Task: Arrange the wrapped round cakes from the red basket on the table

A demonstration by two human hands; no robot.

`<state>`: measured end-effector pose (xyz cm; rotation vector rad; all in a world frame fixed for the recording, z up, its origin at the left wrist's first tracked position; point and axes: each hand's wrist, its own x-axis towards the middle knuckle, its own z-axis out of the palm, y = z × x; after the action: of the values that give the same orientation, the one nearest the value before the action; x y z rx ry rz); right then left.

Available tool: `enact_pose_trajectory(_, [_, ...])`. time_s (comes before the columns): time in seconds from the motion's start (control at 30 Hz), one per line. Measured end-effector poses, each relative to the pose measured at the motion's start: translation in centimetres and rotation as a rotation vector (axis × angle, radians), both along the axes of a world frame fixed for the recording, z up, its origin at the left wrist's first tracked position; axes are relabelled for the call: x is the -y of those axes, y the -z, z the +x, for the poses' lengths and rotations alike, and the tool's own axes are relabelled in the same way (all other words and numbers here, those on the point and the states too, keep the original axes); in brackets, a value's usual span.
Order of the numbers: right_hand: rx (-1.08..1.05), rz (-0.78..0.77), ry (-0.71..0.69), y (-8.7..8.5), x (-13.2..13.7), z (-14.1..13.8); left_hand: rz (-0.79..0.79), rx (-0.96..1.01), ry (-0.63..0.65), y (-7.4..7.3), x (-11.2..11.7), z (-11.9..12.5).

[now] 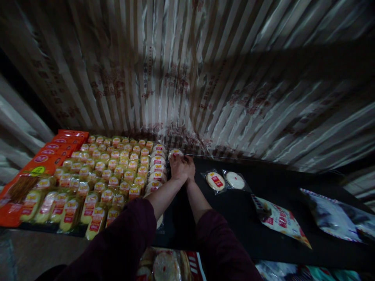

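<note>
Both my hands reach to the back of a black table (243, 218). My left hand (177, 167) has its fingers closed on a round flat cake in clear wrapping (175, 152), which lies at the back edge. Close against it, my right hand (190, 168) has curled fingers at the packet's right side; the fingertips are partly hidden. Just left of my hands runs a column of overlapping round wrapped cakes (158, 167). Two more cakes lie flat to the right, one with a red label (216, 181) and one pale with a red dot (235, 180).
Rows of yellow-wrapped oblong cakes (113, 180) cover the table's left part. Orange bags (43, 159) overlap at its far left end. A printed snack bag (281, 218) and clear bags (331, 214) lie right. Behind hangs striped sheeting (181, 70). Packaged round cakes (166, 266) sit below the front edge.
</note>
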<state>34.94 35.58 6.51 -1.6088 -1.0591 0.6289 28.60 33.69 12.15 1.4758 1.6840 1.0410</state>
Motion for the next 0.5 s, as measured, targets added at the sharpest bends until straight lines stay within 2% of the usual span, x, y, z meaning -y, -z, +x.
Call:
enact_pose_trajectory(0.17, [-0.031, -0.011, -0.004, 1.0, -0.7, -0.3, -0.02, -0.009, 0.027, -0.2, -0.1, -0.1])
enact_pose_trajectory(0.33, [-0.053, -0.001, -0.018, 1.5, -1.2, -0.5, 0.061, -0.125, 0.099, 0.2, -0.3, -0.8])
enact_pose_trajectory(0.5, [-0.036, -0.016, -0.012, 1.6, -1.1, -0.5, 0.069, -0.215, 0.145, 0.2, -0.3, -1.1])
